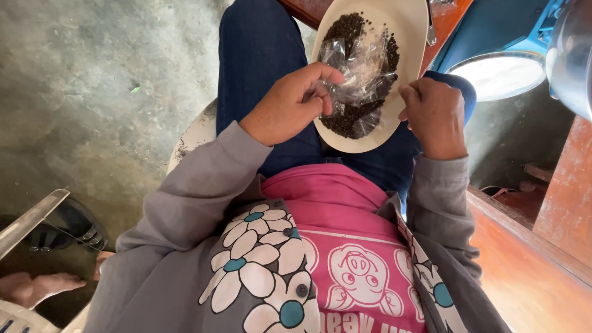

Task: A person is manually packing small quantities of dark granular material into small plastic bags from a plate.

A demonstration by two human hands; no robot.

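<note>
Bare concrete floor (pixel 92 92) fills the left of the head view; reddish wooden boards (pixel 530 271) run along the right, with a blue fixture and its bright round opening (pixel 498 75) above them. A seated person in a grey flowered jacket and pink shirt looks down at the lap, where a cream plate (pixel 412 37) rests on the blue-trousered thighs, tilted a little toward the body, apparently so its load stays within reach. Small dark grains (pixel 348 28) lie heaped on the plate. A crumpled clear plastic bag (pixel 361 68) lies over them, some grains showing through it. The left hand (pixel 288 106) pinches the bag's near edge between thumb and fingers. The right hand (pixel 435 114), curled closed, grips the opposite edge at the plate's rim, so the film is stretched between both hands. A bare foot (pixel 37 285) of another person shows at lower left.
</note>
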